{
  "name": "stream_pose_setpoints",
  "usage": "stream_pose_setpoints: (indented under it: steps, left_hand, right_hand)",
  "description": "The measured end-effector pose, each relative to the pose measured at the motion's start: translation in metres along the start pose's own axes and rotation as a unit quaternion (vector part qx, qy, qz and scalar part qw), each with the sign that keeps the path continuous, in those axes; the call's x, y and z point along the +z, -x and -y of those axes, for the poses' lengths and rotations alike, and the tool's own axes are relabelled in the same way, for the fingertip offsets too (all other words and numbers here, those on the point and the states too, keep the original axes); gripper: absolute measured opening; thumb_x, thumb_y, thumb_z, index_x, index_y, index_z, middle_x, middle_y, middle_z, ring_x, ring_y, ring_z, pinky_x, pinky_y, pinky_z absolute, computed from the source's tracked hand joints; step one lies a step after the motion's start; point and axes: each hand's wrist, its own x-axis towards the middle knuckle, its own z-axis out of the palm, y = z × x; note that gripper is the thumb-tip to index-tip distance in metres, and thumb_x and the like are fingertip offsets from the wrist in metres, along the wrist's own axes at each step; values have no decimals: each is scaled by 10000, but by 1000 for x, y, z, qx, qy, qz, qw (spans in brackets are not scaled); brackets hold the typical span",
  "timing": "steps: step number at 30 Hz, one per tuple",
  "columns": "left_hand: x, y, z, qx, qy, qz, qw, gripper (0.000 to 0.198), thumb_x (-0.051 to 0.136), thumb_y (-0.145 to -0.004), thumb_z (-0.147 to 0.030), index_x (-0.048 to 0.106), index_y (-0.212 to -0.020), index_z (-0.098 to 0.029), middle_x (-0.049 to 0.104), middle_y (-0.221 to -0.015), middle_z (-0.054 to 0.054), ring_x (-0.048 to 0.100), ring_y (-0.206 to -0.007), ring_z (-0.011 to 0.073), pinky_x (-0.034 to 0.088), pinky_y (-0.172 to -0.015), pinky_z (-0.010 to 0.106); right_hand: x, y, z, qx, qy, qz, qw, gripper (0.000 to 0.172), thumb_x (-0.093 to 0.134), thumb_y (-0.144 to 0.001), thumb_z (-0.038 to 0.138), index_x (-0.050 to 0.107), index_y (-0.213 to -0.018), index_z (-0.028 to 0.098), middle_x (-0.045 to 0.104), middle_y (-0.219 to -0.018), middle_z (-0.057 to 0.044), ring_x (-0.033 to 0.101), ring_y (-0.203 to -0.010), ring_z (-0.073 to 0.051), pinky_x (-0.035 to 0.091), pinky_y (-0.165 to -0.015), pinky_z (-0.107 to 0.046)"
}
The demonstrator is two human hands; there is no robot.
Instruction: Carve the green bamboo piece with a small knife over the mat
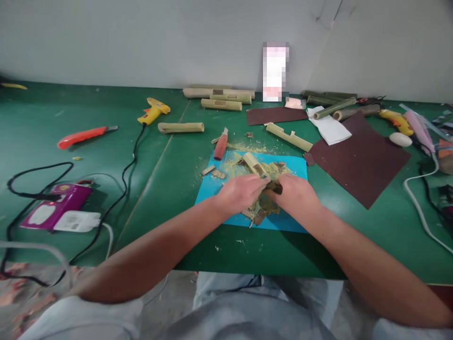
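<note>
Over the blue sheet, my left hand is closed at the near part of a short bamboo tube with a rectangular cutout. The tube tilts up and to the left, its far end free. Close against it, my right hand has its fingers curled round a small dark brown piece, whose kind is hard to make out. The fingers of both hands nearly meet and hide the tube's near end. Yellowish shavings and bamboo chips lie around them. A red-handled knife rests at the sheet's upper left.
Left are an orange cutter, yellow glue gun and purple power strip with loose cables. Behind lie bamboo tubes and a notched bamboo piece. Brown sheets, white paper and another glue gun are right.
</note>
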Motion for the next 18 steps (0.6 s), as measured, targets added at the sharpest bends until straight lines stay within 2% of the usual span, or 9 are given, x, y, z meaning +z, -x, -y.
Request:
stream_pose_setpoints:
  steps: [5, 9, 12, 14, 18]
  left_hand:
    - [0, -2, -3, 18, 5, 11, 1000, 392, 381, -1065, -251, 709, -1261, -165, 712, -876, 84, 689, -799, 183, 579, -702, 292]
    - [1, -2, -3, 4, 16, -10, 1000, 393, 384, -1076, -284, 704, -1272, -164, 733, -944, 97, 700, -848, 187, 581, -727, 291]
    - [2, 0, -3, 23, 18, -1, 1000, 415, 359, -1089, -302, 706, -1272, -166, 722, -870, 80, 693, -785, 172, 561, -668, 268]
    - [2, 0, 1, 36, 14, -16, 999, 410, 370, -1087, -306, 711, -1268, -168, 729, -867, 80, 697, -775, 175, 554, -650, 267]
    - [-1, -2, 13, 34, 4, -58, 998, 366, 432, -1066, -293, 718, -1242, -147, 770, -984, 104, 729, -856, 208, 579, -714, 308]
  right_hand:
    - [1, 0, -1, -7, -4, -6, 1000, 209, 589, -944, 388, 666, -876, 207, 718, -875, -71, 659, -803, -230, 395, -646, -333]
    - [0, 0, -1, 0, -5, 6, 1000, 216, 609, -933, 399, 666, -882, 197, 715, -881, -79, 658, -811, -237, 384, -635, -336]
    - [-1, 0, -1, -8, -2, 3, 1000, 177, 613, -929, 360, 661, -887, 195, 713, -888, -78, 657, -815, -234, 379, -637, -334]
    - [-1, 1, -1, -9, -3, 5, 1000, 180, 620, -926, 368, 660, -896, 195, 710, -893, -76, 655, -817, -230, 376, -637, -329]
    - [-4, 1, 1, -7, -12, 12, 1000, 222, 654, -907, 414, 663, -913, 192, 706, -926, -85, 657, -849, -237, 375, -633, -323]
